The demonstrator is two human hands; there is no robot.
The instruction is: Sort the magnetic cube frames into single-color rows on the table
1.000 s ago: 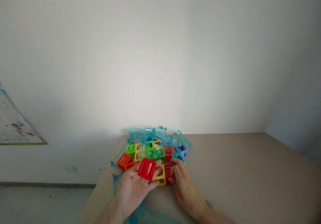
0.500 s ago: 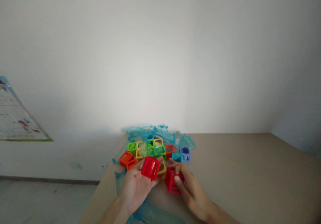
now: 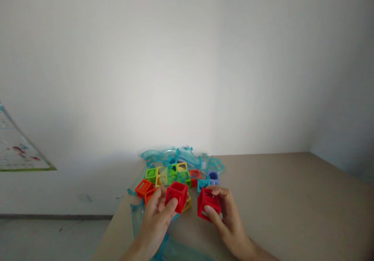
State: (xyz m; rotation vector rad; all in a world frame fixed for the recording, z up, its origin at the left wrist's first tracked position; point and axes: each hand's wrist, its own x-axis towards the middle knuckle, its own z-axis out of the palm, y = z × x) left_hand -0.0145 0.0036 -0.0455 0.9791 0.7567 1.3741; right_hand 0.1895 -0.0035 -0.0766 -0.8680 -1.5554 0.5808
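Note:
My left hand [image 3: 156, 218] grips a red hollow cube block [image 3: 177, 195], its thumb pressed on the near face and an opening showing on top. Another red cube block [image 3: 208, 204] is in my right hand [image 3: 232, 224], between the thumb in front and the fingers behind and on top. The two blocks are held apart, a short gap between them. Just beyond the hands lie green [image 3: 151, 174], yellow [image 3: 181, 166] and orange [image 3: 144, 188] cube blocks, partly covered by my hands and the red blocks.
Translucent teal curved track pieces [image 3: 187, 159] are heaped at the back of the table [image 3: 263, 198], against the wall. A purple block [image 3: 214, 177] and a light-blue block [image 3: 203, 183] sit right of the pile. Near the front lies a flat teal piece [image 3: 184, 249]. The table's left edge drops to the floor.
My left hand has turned from an open palm bearing the red block to a thumb-and-finger grip. My right hand has tilted its block and raised it slightly. The view has shifted a little.

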